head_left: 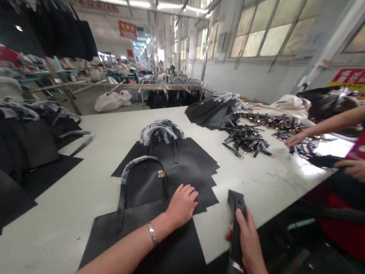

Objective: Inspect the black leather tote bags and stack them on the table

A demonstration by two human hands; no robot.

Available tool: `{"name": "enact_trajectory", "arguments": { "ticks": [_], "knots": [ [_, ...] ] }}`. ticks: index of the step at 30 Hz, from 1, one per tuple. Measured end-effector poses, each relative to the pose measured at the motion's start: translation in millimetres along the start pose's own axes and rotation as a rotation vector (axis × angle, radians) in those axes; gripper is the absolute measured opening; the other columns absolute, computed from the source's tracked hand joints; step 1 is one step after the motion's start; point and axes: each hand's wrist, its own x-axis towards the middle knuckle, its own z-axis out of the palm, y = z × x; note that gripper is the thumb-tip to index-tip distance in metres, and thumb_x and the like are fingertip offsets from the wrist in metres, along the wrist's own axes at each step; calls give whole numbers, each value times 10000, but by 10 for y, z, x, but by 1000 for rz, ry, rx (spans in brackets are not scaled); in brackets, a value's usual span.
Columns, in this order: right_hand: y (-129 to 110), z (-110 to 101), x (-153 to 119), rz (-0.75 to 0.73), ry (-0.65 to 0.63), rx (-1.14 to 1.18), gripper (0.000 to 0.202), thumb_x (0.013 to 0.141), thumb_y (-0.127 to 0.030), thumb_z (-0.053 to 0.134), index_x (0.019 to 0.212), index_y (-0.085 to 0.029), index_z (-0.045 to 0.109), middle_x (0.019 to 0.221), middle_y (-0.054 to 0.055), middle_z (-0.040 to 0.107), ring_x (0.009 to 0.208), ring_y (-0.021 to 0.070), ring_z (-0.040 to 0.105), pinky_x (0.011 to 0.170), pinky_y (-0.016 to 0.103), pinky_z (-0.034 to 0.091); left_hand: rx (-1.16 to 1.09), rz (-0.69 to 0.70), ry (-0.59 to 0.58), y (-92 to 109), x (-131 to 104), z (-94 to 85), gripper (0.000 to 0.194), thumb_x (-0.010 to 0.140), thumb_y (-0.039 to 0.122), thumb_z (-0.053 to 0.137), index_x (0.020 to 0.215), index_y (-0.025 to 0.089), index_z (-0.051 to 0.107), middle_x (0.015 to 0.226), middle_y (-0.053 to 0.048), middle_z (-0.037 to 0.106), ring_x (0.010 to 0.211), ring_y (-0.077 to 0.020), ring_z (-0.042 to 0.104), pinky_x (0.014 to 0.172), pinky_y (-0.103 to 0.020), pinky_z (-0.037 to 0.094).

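Note:
My left hand (183, 203) rests on a black bag panel (149, 185), its fingers lying over the surface near the right side. The panel carries a small gold clasp (161, 174) and a handle (135, 163) wrapped in clear film. Under my forearm lies another black panel (113, 229), nearest to me. In my right hand (249, 234) is a black hand-held tool (237, 201) with a flared flat head and a silver ring low on its body. It is held upright past the table's near edge. Beyond my left hand, several handled panels (190, 154) overlap in a stack.
More black panels (41, 146) lie on the left of the white table (78, 196). Further back are a panel pile (213, 110) and loose black straps (249, 138) with gold fittings. At right, a co-worker's hand (294, 138) touches straps; the other holds a black object (324, 161).

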Motion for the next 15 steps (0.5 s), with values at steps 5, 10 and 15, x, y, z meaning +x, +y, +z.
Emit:
{"name": "enact_trajectory", "arguments": {
  "ticks": [5, 10, 15],
  "knots": [
    [-106, -44, -136, -15, -80, 41, 747, 813, -543, 618, 1447, -305, 304, 714, -74, 577, 462, 124, 572, 408, 235, 494, -128, -83, 25, 50, -371, 49, 380, 928, 367, 518, 1282, 227, 524, 1462, -71, 441, 1398, -237, 318, 1175, -518, 179],
    [-279, -72, -329, 166, -290, -141, 664, 846, -483, 599, 1429, -279, 358, 687, -34, 633, 368, 136, 564, 308, 234, 441, -182, -91, 66, 61, -364, 68, 327, 934, 290, 472, 1224, 161, 553, 1423, -93, 485, 1382, -219, 348, 1193, -483, 162],
    [-407, 20, -350, 332, -432, -232, 593, 875, -501, 550, 1390, -264, 376, 665, -16, 650, 346, 137, 574, 279, 210, 434, -203, -74, 77, 28, -372, 83, 314, 903, 169, 431, 1182, 128, 570, 1385, -115, 516, 1366, -214, 370, 1196, -467, 167]
  ]
}}
